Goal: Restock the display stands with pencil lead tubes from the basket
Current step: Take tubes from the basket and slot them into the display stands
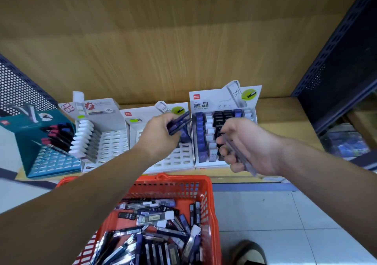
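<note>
Pencil lead tubes [155,230] heaped in basket, more in both hands

Orange basket [173,187] low centre, loose tubes piled inside. Beyond the basket, on a wooden shelf [285,118], four display stands in a row. Left hand [157,134] beyond the basket's far rim, grip clamped on a small bundle of dark blue tubes [179,123], held over the half-empty white stand [177,158]. Right hand [244,144] beyond the basket's right corner, grip curled round a few clear tubes [239,155], in front of the fullest stand [224,101], which holds blue, white and black caps. Beyond the basket's left corner: a stand with one column of white caps [110,138], then a teal stand [40,158]. Shoe [248,252] just right of the basket on floor tile.
</note>
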Motion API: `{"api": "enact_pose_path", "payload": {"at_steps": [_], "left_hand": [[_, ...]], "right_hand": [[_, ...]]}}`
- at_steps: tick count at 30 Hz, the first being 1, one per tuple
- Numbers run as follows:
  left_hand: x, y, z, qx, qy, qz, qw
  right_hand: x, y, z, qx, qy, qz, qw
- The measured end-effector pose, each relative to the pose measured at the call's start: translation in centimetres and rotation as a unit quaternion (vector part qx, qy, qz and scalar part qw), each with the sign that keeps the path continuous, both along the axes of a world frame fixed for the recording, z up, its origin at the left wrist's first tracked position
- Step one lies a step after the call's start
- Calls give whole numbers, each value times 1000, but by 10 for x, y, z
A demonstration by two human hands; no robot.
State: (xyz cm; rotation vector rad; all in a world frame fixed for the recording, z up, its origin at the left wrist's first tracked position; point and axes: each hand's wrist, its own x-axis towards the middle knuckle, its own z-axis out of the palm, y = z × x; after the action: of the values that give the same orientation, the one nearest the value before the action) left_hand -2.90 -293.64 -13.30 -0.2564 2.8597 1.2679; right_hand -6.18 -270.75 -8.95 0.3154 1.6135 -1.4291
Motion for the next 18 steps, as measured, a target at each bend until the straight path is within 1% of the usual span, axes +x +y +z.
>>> {"api": "enact_pose_path", "payload": {"at_steps": [2, 4, 8, 11, 15, 18], "left_hand": [[-3, 0, -5, -18, -4, -18, 1000], [-3, 1, -8, -42, -8, -34, 999], [-4, -4, -14, -68, -1, -49, 996], [-3, -7, -14, -114, 1, -72, 991], [-3, -7, -14, -119, -1, -45, 992], [-5, -3, -10, -125, -8, -51, 991]], "right_hand": [[2, 4, -2, -18, 2, -14, 1000], [3, 6, -4, -32, 25, -24, 999], [3, 9, -3, -15, 60, -23, 998], [2, 7, -5, -3, 62, -32, 998], [-1, 4, -6, -15, 67, -43, 997], [2, 3, -6, 15, 108, -27, 994]]}}
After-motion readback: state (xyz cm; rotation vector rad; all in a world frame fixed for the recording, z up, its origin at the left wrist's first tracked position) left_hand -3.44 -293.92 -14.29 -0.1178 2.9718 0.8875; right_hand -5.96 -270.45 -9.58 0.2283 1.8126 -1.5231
